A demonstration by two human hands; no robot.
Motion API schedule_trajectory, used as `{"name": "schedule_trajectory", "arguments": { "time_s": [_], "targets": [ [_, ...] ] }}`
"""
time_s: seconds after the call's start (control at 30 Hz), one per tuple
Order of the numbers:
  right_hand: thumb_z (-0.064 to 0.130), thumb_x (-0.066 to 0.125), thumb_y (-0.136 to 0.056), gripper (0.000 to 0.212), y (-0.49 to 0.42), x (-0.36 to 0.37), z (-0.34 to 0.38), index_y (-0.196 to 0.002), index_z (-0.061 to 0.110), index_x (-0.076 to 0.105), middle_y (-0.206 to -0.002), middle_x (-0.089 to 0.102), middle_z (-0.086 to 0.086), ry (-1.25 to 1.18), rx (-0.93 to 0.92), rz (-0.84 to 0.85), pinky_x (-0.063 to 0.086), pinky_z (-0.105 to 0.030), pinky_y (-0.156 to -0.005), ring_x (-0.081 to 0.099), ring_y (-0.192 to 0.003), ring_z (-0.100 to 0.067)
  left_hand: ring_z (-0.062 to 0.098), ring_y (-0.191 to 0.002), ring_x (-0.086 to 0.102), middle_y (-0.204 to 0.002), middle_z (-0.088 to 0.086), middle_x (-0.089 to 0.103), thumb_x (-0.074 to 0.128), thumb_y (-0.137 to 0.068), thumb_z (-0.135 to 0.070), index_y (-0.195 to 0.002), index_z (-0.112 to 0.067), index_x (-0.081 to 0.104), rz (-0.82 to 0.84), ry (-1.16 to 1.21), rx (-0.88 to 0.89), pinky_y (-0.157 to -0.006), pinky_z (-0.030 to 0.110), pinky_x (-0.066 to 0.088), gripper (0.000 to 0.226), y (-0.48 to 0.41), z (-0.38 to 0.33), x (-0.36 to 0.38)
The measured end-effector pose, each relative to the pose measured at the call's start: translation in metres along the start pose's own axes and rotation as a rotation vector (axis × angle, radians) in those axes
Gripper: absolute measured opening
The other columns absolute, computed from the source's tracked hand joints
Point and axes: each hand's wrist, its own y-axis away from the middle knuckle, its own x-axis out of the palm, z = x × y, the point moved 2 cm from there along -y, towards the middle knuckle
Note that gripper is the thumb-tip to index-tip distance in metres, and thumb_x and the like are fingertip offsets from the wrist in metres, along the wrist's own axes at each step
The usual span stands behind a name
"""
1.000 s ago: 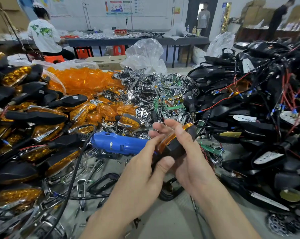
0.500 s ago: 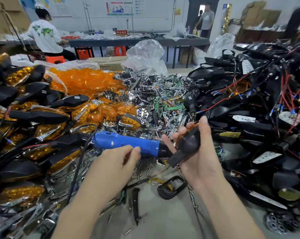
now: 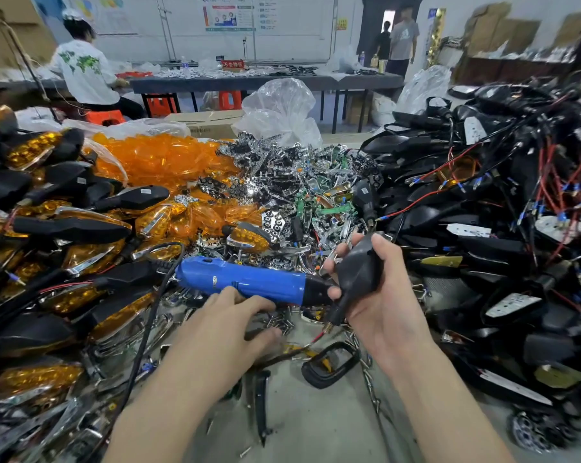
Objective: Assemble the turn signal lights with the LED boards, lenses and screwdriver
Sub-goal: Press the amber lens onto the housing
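At the front-centre of the surface [image 3: 316,426], between the part heaps: right hand [image 3: 386,309] is wrapped round a black turn signal housing [image 3: 359,272], fat end up, stem pointing down-left. Left hand [image 3: 222,335] is loose and spread, fingertips at the underside of the blue electric screwdriver [image 3: 249,279], not closed round it. The screwdriver lies on the clutter, nose just beside the housing.

Handling, my read:
- Housing: matte black moulded shell, a teardrop body tapering to a thin stem with a brass-coloured threaded tip [image 3: 329,326] and a red lead [image 3: 317,336] out the end. Looks light and stiff. Hold it by the fat body; don't lever on the stem or lead. The open face is hidden, so I can't tell if a board or lens is fitted.
- Screwdriver: smooth blue plastic barrel, black nose, black cord [image 3: 145,322] off the tail. Likely the heaviest item in play, and the cord will drag. Grip mid-barrel.
- Amber lenses [image 3: 162,158]: thin, glossy, translucent, heaped back-left. Probably slippery and scratch-prone, and may crack if over-torqued.
- LED boards [image 3: 304,207]: green, mixed with chrome reflectors [image 3: 275,225] in the centre heap. Take them by the edges.
- Screws [image 3: 282,320]: small and loose, just ahead of the left hand. Fiddly.

Left heap: finished signals [image 3: 72,228], amber on black. Right heap: wired housings [image 3: 483,242], red and black leads tangled, so expect snags when pulling one out.
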Motion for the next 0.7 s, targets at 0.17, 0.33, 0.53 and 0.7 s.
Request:
{"name": "schedule_trajectory", "arguments": {
  "time_s": [0.17, 0.33, 0.53, 0.7],
  "targets": [
    [0.045, 0.064, -0.086, 0.023, -0.002, -0.001, -0.005, -0.077, 0.026, 0.074, -0.08, 0.066, -0.002, 0.069, -0.004, -0.014, 0.059, -0.035, -0.063, 0.068, -0.069, -0.022, 0.006, -0.117, 0.043, -0.114, -0.018, 0.047, 0.043, -0.097, -0.057, -0.133, -0.045, 0.047, -0.085, -0.077, 0.09, -0.09, 0.025, 0.042, 0.038, 0.0, -0.018, 0.01],
    [0.053, 0.063, -0.091, 0.032, -0.001, 0.001, -0.007, -0.081, 0.026, 0.077, -0.074, 0.064, -0.003, 0.068, -0.029, 0.016, 0.061, -0.04, -0.066, 0.06, -0.055, -0.019, 0.001, -0.114, 0.044, -0.112, -0.02, 0.048, 0.04, -0.102, -0.048, -0.119, -0.041, 0.049, -0.122, -0.101, 0.104, -0.078, 0.019, 0.039, 0.02, 0.001, -0.023, 0.013],
    [0.058, 0.054, -0.095, 0.043, 0.0, 0.001, -0.009, -0.081, 0.024, 0.076, -0.078, 0.064, -0.006, 0.033, 0.006, -0.015, 0.052, -0.033, -0.05, 0.06, -0.059, -0.022, 0.0, -0.105, 0.051, -0.104, -0.02, 0.055, 0.038, -0.101, -0.046, -0.11, -0.04, 0.044, -0.141, -0.1, 0.109, -0.072, 0.021, 0.04, 0.012, 0.004, -0.024, 0.007],
    [0.058, 0.057, -0.084, 0.04, -0.001, 0.005, -0.011, -0.083, 0.022, 0.074, -0.078, 0.065, -0.008, 0.098, -0.003, -0.032, 0.053, -0.034, -0.049, 0.062, -0.06, -0.024, 0.003, -0.093, 0.056, -0.097, -0.019, 0.056, 0.041, -0.1, -0.045, -0.102, -0.038, 0.044, -0.185, -0.032, 0.09, -0.069, 0.026, 0.046, 0.008, 0.002, -0.024, 0.005]
  ]
}}
